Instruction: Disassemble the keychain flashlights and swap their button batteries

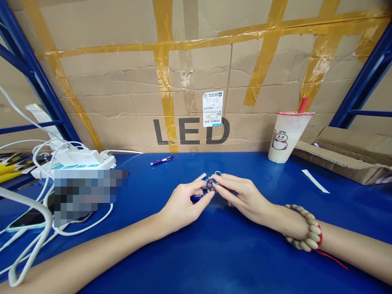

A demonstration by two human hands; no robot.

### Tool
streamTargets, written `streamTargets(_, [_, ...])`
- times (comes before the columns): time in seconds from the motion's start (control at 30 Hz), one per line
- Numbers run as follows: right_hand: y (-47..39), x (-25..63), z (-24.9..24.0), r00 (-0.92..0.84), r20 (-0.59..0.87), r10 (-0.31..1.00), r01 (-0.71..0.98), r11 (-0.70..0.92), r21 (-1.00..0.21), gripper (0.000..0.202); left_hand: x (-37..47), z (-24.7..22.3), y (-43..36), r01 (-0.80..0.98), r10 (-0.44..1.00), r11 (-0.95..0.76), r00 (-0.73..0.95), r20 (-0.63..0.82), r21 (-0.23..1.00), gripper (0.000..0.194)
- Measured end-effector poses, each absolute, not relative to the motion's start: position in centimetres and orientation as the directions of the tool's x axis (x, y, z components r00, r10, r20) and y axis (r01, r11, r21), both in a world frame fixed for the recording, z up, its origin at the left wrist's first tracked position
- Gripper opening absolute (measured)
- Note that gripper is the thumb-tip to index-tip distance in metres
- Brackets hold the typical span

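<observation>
My left hand (186,204) and my right hand (245,194) meet above the blue table, fingers pinched close together. Between the fingertips is a blue key ring (208,182) with small metal parts joined to it. A short blue piece (196,198) shows under the left index finger, and a silver bar-like piece (200,177) sticks out behind the same hand. Past the right fingers a thin pale ring (218,173) peeks out. How these pieces join is mostly covered by the fingers. A beaded bracelet and red string circle the right wrist.
A small purple pen-like torch (161,161) lies farther back. On the left are a power strip (82,163), white cables and a phone (27,218). A drink cup (284,139), paper strip (315,181) and open carton (346,157) stand right. Cardboard (122,94) walls the back.
</observation>
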State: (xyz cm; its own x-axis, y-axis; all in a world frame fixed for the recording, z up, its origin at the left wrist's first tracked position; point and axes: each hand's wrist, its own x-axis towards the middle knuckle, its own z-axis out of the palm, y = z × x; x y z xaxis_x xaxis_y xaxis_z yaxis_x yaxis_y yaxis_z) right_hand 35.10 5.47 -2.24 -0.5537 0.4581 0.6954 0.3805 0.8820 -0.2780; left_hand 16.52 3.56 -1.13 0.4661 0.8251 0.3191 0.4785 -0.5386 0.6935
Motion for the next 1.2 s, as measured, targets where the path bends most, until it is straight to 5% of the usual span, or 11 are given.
streamTargets(0.3, [5.3, 35.0, -2.4, -0.562, 0.690, 0.456, 0.382, 0.883, -0.273, 0.023, 16.6, -1.3, 3.9, 0.404, 0.801, -0.571, 0.463, 0.378, 0.715, 0.021])
streamTargets(0.8, [5.0, 34.7, -2.1, -0.488, 0.668, 0.561, 0.406, 0.824, -0.396, 0.023, 16.5, -1.1, 3.7, 0.434, 0.811, -0.520, 0.521, 0.266, 0.735, 0.024])
streamTargets(1.03, [5.7, 35.0, -2.3, -0.438, 0.608, 0.662, 0.507, 0.741, -0.441, 0.026, 16.5, -1.5, 3.8, 0.683, 0.883, -0.469, 0.372, 0.286, 0.560, 0.022])
streamTargets(1.2, [6.2, 35.7, -2.3, -0.489, 0.522, 0.699, 0.592, 0.705, -0.390, 0.028, 16.5, -1.3, 3.6, 0.807, 0.876, -0.478, 0.412, 0.251, 0.345, 0.024])
